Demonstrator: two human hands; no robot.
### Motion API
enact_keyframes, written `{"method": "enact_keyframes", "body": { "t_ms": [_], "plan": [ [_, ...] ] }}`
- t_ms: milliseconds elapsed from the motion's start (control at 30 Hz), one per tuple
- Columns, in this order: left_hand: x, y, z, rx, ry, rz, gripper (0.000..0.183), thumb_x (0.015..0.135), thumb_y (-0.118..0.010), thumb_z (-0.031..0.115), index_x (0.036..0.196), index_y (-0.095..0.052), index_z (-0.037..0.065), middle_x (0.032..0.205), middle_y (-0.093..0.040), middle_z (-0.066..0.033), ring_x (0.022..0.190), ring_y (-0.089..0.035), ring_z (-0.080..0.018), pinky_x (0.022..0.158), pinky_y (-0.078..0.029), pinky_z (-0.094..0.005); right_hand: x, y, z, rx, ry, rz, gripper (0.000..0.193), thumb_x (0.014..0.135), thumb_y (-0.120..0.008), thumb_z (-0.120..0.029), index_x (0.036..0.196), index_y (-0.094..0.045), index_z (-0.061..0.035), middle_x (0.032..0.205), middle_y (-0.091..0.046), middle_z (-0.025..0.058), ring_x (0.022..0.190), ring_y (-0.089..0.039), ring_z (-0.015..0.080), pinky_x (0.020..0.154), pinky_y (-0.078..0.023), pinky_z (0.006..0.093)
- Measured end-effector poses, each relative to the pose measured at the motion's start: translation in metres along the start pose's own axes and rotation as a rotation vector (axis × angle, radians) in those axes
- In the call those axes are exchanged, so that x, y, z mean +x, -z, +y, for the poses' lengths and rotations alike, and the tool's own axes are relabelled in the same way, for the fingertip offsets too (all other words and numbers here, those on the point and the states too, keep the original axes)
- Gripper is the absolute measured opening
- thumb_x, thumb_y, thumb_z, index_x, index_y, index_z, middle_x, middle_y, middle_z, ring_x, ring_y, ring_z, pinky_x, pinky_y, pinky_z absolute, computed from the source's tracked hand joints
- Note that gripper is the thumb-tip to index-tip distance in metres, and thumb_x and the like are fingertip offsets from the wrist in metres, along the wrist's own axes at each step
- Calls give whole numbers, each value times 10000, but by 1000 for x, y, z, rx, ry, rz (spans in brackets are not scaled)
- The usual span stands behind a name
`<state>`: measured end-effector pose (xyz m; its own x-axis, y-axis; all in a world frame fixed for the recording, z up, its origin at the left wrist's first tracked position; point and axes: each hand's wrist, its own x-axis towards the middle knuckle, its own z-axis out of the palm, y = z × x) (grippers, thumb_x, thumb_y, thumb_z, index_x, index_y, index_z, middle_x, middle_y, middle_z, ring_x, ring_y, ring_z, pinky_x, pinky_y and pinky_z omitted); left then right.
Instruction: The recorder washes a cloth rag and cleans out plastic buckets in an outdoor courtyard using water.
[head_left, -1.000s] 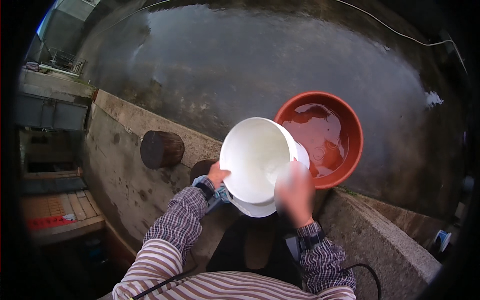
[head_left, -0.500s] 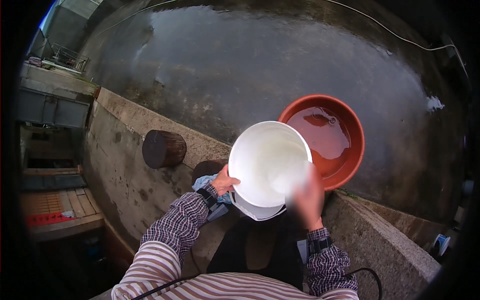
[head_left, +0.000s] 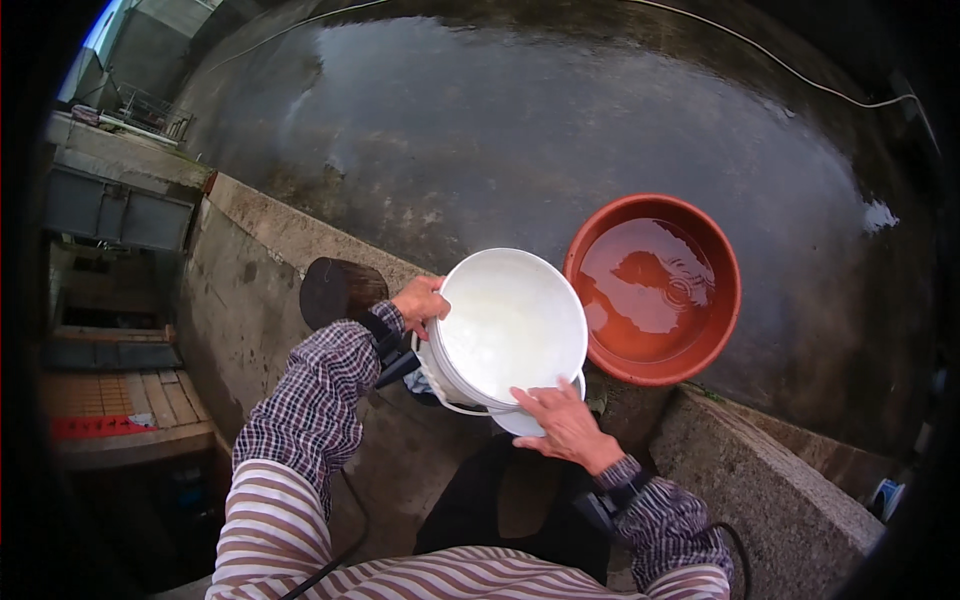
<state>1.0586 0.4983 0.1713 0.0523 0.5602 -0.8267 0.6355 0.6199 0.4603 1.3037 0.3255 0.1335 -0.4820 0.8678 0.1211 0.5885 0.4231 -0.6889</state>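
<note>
My left hand (head_left: 420,304) grips the far left rim of a white bucket (head_left: 512,325), its fingers closed over the edge. The bucket is tilted with its mouth toward me; a pale, slightly cloudy patch shows on its inside bottom. At the near right rim is my right hand (head_left: 567,427), fingertips just over the edge and thumb below on the outside. A white bucket handle (head_left: 432,385) hangs at the bucket's left side. Beneath it another white rounded piece (head_left: 517,422) shows in part; I cannot tell what it is.
Right of the bucket, a red-brown basin (head_left: 655,378) holds water with ripples. A dark log stump (head_left: 340,292) stands at the left. A low concrete ledge (head_left: 770,465) runs along the right. Wet concrete ground (head_left: 480,130) spreads beyond, crossed by a thin hose (head_left: 790,75).
The bucket has shifted left, away from the basin, and tips more toward me. My right hand, blurred at the bucket's right side before, now rests at its near rim. The left hand has moved up the rim.
</note>
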Motion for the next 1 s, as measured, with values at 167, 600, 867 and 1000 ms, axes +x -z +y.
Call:
{"method": "enact_keyframes", "body": {
  "t_ms": [167, 600, 867, 1000],
  "plan": [
    [-3, 22, 17, 206, 59, 44, 516, 677, -559, 146, 1178, -477, 52, 834, -585, -103, 603, -590, -197, 454, -523, -286, 23, -75, -13, 241, -115, 21, 221, 689, -630, -277, 775, -590, -78, 659, -549, 92, 680, -534, 251, 614, -418, 378],
    [-82, 54, -186, -456, 134, 710, 331, 805, -531, 378, 1026, -524, 131, 753, -483, 31, 644, -446, -87, 526, -412, -259, 102, -57, -24, 463, -372, 206, 343, 735, -587, -378, 662, -591, -43, 595, -570, 153, 565, -569, 314, 533, -433, 401],
    [-85, 3, -216, -886, 297, 394, 455, 814, -516, 438, 1115, -415, 112, 1001, -518, -105, 904, -492, -236, 767, -406, -410, 109, -59, -19, 493, -288, 220, 316, 722, -610, -353, 673, -607, -42, 588, -571, 143, 541, -569, 291, 520, -435, 384],
    [-83, -4, -218, -984, 226, 388, 412, 823, -527, 370, 1107, -401, 98, 1022, -508, -120, 928, -503, -263, 765, -419, -423, 114, -57, -13, 463, -279, 198, 300, 715, -618, -341, 667, -617, -45, 584, -573, 130, 522, -565, 275, 510, -434, 373]
  ]
}}
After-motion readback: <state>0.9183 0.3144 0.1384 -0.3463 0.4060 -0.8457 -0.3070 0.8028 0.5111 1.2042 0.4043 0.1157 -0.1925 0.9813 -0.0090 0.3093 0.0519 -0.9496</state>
